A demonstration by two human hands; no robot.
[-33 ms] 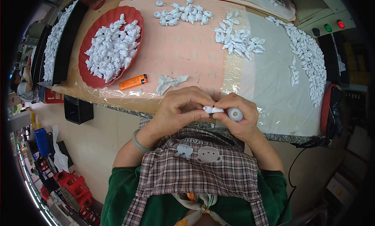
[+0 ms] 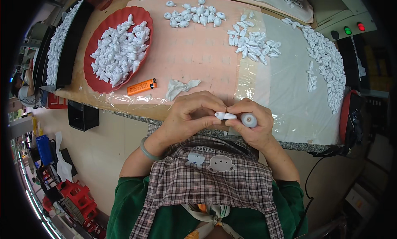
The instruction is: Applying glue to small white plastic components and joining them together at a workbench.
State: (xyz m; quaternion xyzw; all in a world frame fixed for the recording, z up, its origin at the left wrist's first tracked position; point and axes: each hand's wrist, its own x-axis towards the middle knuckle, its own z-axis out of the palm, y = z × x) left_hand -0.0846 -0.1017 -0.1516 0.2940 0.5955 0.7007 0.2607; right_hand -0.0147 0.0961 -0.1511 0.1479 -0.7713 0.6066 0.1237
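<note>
My left hand (image 2: pixel 194 113) is closed in a pinch on a small white molded figure piece (image 2: pixel 223 115), held just off the table's near edge. The thumb and forefinger of my right hand (image 2: pixel 256 123) meet the same piece at its right side. Also in my right hand is a small translucent, round-ended bottle-like thing (image 2: pixel 249 120), seen end-on, so its kind is not certain. Beyond my left hand lie a crumpled white tissue (image 2: pixel 181 88) and an orange lighter (image 2: pixel 142 86). Farther left, a red scalloped dish (image 2: pixel 92 76) bears a heap of small white pieces (image 2: pixel 119 51).
Round white pieces (image 2: pixel 194 15) sit at the far middle, elongated ones (image 2: pixel 256 45) right of them. Many more white pieces (image 2: pixel 326 61) line the right side. A black tray (image 2: pixel 74 45) of pieces stands at left. A machine with lit buttons (image 2: pixel 347 30) is far right.
</note>
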